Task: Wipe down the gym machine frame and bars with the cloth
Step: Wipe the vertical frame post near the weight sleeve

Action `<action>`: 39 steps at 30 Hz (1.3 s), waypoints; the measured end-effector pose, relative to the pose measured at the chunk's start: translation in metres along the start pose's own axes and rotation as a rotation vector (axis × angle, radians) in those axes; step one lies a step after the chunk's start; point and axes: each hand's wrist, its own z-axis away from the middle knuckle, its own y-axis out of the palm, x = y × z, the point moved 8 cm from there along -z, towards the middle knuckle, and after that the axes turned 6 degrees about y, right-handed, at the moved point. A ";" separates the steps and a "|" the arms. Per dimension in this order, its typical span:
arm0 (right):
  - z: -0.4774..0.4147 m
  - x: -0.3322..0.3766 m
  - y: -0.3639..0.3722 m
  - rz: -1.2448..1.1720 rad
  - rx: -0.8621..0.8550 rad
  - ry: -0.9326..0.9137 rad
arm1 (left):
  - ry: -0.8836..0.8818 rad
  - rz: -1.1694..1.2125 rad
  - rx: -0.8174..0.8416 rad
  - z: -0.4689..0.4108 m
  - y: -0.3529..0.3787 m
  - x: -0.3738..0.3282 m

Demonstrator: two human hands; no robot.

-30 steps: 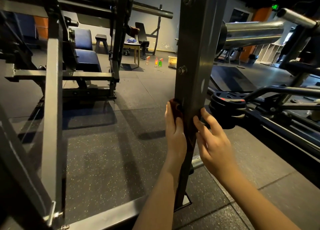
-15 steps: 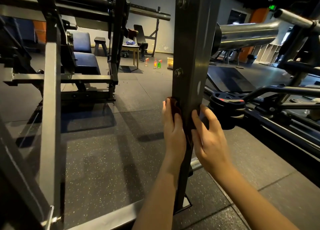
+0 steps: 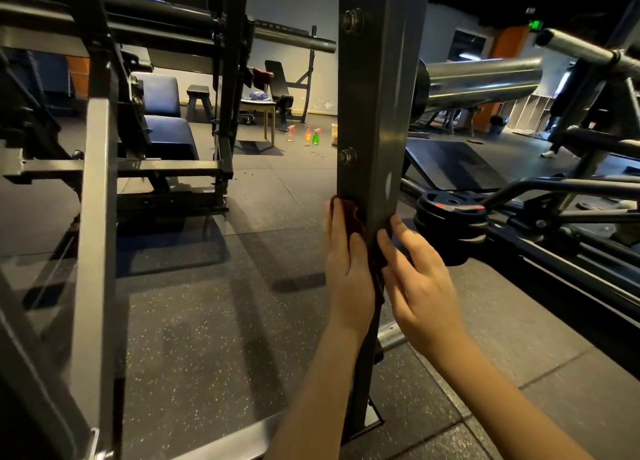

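Observation:
A dark grey upright post [image 3: 372,106] of the gym machine frame stands in the middle of the view, with two bolts on its left face. A dark red cloth [image 3: 353,217] is wrapped around the post at mid height. My left hand [image 3: 348,265] presses the cloth flat against the post's left face with straight fingers. My right hand [image 3: 420,283] rests on the post's right edge, fingertips touching the cloth there. The cloth is mostly hidden between my hands and the post.
A shiny steel bar sleeve [image 3: 481,78] juts out right of the post above stacked weight plates [image 3: 450,213]. More frame bars [image 3: 98,217] and a blue padded seat [image 3: 166,133] stand at left. Spray bottles [image 3: 308,135] sit on the rubber floor far behind.
Both hands with the cloth have slid slightly up the post, and the view has shifted a little to the right.

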 end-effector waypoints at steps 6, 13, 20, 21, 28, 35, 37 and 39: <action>0.000 -0.003 0.003 0.018 0.029 0.016 | 0.172 -0.061 0.036 -0.014 0.005 -0.020; 0.001 -0.002 0.003 -0.001 0.022 0.017 | -0.045 0.034 0.008 0.002 -0.003 0.013; 0.000 0.001 0.002 -0.083 -0.004 0.000 | 0.124 -0.063 0.041 -0.011 0.001 -0.017; 0.000 0.001 0.001 -0.087 -0.007 0.000 | 0.075 -0.002 0.051 -0.007 -0.001 -0.008; 0.001 0.001 0.002 -0.095 -0.008 0.017 | -0.060 -0.048 0.047 0.001 -0.002 0.002; 0.003 0.002 0.003 -0.151 -0.004 0.040 | -0.010 -0.021 0.117 -0.004 -0.003 -0.003; 0.003 0.001 0.003 -0.162 -0.002 0.051 | -0.129 0.069 0.136 0.010 -0.006 0.016; 0.003 0.001 0.003 -0.167 0.004 0.057 | -0.178 0.095 0.117 0.017 -0.005 0.021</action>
